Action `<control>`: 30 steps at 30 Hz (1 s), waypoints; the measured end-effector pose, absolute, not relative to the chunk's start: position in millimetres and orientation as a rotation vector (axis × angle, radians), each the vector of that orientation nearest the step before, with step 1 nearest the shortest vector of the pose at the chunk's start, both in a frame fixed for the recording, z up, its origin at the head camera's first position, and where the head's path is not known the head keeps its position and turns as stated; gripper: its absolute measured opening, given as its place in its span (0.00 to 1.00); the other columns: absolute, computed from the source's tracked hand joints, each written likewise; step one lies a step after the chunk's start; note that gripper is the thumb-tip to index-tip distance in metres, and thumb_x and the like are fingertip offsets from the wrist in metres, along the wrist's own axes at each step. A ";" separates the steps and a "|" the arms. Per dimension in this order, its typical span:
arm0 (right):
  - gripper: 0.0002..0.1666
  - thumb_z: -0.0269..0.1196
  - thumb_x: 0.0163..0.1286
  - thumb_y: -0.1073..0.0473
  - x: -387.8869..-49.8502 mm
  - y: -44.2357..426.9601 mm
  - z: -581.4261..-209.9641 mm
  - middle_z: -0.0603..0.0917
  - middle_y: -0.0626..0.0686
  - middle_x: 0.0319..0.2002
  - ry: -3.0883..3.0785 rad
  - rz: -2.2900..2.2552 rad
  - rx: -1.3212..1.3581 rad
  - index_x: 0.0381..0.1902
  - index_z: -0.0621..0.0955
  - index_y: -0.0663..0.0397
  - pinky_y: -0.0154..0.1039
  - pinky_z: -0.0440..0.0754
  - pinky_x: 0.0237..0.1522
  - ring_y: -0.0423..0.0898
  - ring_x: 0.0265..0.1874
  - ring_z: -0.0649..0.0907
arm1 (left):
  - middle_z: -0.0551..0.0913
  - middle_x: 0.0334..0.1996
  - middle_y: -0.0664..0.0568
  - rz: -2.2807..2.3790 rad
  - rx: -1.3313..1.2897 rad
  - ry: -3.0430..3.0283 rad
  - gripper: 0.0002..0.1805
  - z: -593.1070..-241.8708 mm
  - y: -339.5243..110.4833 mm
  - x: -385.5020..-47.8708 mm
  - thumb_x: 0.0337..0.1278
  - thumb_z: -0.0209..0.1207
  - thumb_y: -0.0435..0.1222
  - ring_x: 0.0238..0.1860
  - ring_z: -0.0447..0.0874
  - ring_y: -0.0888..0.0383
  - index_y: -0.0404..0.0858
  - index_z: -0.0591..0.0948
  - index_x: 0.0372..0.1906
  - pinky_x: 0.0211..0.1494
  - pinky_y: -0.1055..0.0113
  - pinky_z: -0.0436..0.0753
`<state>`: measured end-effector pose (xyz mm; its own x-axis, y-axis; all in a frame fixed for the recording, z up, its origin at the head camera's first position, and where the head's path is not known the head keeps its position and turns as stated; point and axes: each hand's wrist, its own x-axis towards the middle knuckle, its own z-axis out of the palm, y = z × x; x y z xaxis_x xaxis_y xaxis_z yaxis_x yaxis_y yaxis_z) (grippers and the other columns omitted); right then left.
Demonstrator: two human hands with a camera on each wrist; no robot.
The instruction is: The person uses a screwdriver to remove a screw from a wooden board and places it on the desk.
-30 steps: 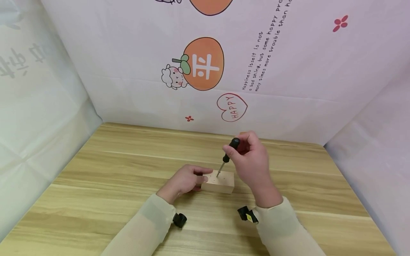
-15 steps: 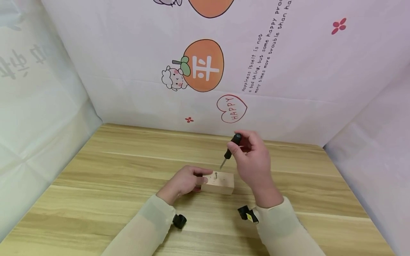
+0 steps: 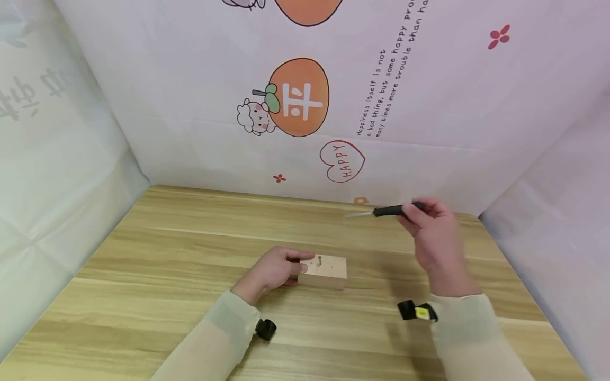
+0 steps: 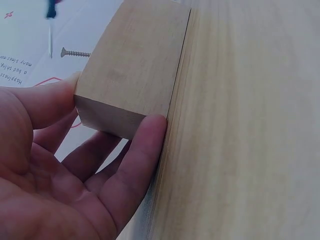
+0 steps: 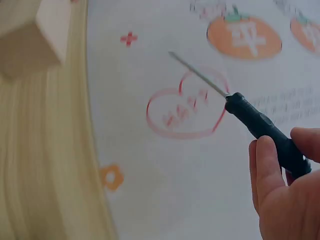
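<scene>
A pale wooden block (image 3: 329,267) lies on the table, with small holes in its top. From that top a screw (image 3: 320,260) stands up; in the left wrist view the screw (image 4: 75,53) shows its threaded shank and flared head. My left hand (image 3: 274,269) grips the block's left end between thumb and fingers. Off to the right and above the table, my right hand (image 3: 436,238) holds a black-handled screwdriver (image 3: 391,210) by its handle. Its thin metal shaft points left, apart from the screw. The right wrist view shows the screwdriver (image 5: 265,127) pinched between thumb and fingers.
The wood-grain table (image 3: 167,317) runs back to a white printed sheet (image 3: 214,148) hanging upright behind it. More white sheeting (image 3: 52,174) encloses the left side, and another white sheet (image 3: 557,196) the right. Both wrists wear small black cameras.
My right hand has lifted the screwdriver off the screw and carried it right, turning it from steep to nearly level. The screw stays standing in the block; my left hand has kept its grip.
</scene>
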<state>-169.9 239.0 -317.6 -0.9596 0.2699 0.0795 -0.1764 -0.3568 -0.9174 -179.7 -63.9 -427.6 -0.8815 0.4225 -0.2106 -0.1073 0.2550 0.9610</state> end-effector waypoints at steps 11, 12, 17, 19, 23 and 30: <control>0.33 0.48 0.75 0.76 -176.6 367.0 -369.3 0.61 0.56 0.70 -0.726 3.210 -0.579 0.72 0.55 0.50 0.36 0.70 0.63 0.58 0.57 0.79 | 0.75 0.63 0.47 1.667 0.269 2.093 0.17 -432.4 -67.9 -179.7 0.68 0.62 0.34 0.48 0.79 0.54 0.46 0.84 0.59 0.44 0.60 0.85; 0.29 0.46 0.76 0.75 -174.1 371.4 -375.1 0.65 0.61 0.66 -0.775 3.259 -0.547 0.71 0.58 0.55 0.36 0.69 0.63 0.58 0.56 0.79 | 0.75 0.63 0.47 1.666 0.268 2.093 0.17 -433.2 -68.0 -179.9 0.68 0.62 0.34 0.49 0.79 0.54 0.46 0.84 0.59 0.44 0.60 0.85; 0.24 0.35 0.82 0.70 -161.5 372.5 -401.7 0.74 0.74 0.58 -1.154 3.544 -0.137 0.59 0.75 0.77 0.37 0.62 0.66 0.60 0.60 0.77 | 0.75 0.63 0.47 1.669 0.258 2.094 0.17 -436.6 -69.2 -180.4 0.68 0.62 0.34 0.49 0.79 0.53 0.46 0.84 0.59 0.44 0.60 0.85; 0.27 0.31 0.83 0.68 -155.9 367.5 -407.5 0.73 0.72 0.60 -1.255 3.596 0.043 0.62 0.74 0.75 0.39 0.61 0.67 0.58 0.62 0.75 | 0.75 0.63 0.47 1.673 0.256 2.092 0.17 -437.1 -69.2 -180.4 0.68 0.62 0.34 0.49 0.79 0.53 0.47 0.84 0.59 0.44 0.60 0.85; 0.28 0.29 0.82 0.70 -144.5 357.4 -410.7 0.72 0.72 0.62 -1.385 3.604 0.202 0.64 0.73 0.73 0.42 0.60 0.68 0.58 0.63 0.74 | 0.75 0.63 0.47 1.672 0.262 2.091 0.17 -436.3 -68.3 -179.9 0.68 0.62 0.34 0.50 0.79 0.53 0.47 0.84 0.59 0.44 0.60 0.85; 0.27 0.34 0.78 0.77 -124.7 350.1 -409.2 0.73 0.65 0.62 -1.788 3.449 0.341 0.65 0.74 0.64 0.47 0.68 0.65 0.59 0.64 0.73 | 0.75 0.64 0.48 1.661 0.271 2.086 0.17 -433.0 -64.8 -181.5 0.68 0.62 0.35 0.50 0.78 0.53 0.47 0.85 0.59 0.44 0.60 0.85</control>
<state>-124.7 350.1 -409.2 -0.7127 -0.6774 -0.1821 0.5392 -0.3630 -0.7599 -181.5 -64.8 -433.0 -0.8760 0.4252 -0.2276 -0.1265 0.2528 0.9592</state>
